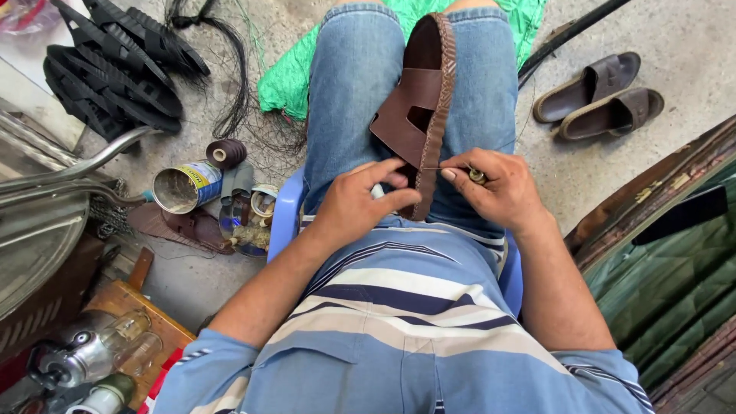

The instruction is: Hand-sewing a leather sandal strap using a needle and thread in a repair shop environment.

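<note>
A brown leather sandal [420,100] with a braided edge lies lengthwise on my lap, between my knees in blue denim shorts. My left hand [359,201] grips the sandal's near end, thumb against its braided rim. My right hand [491,184] is closed around a small metal tool with a rounded handle [477,175], fingertips pinched at the sandal's edge where a thin thread runs. I sit on a blue plastic chair [285,211].
On the concrete floor, left: an open tin can [184,186], a spool of dark thread [226,152], stacked black rubber soles [115,61], leather scraps. A green cloth [291,73] lies ahead. A pair of brown sandals [598,93] rests at right. Wooden box and metal tools at lower left.
</note>
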